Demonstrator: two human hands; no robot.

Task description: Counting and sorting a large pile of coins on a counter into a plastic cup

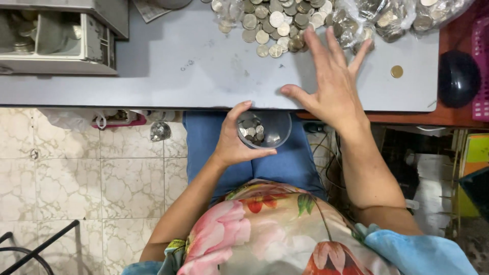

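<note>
My left hand [235,138] grips a clear plastic cup [265,130] just below the front edge of a grey table [168,71]. Several silver coins lie in the cup's bottom. My right hand [331,81] lies flat on the table with fingers spread, its fingertips touching the near side of a big pile of silver coins [275,23]. It holds nothing. One gold-coloured coin [397,71] lies alone to the right of that hand.
Clear plastic bags of coins [392,18] sit at the table's far right. A grey machine with an open tray [56,38] stands at the far left. A black round object [457,77] and a pink basket [480,66] are at the right edge. Tiled floor lies below.
</note>
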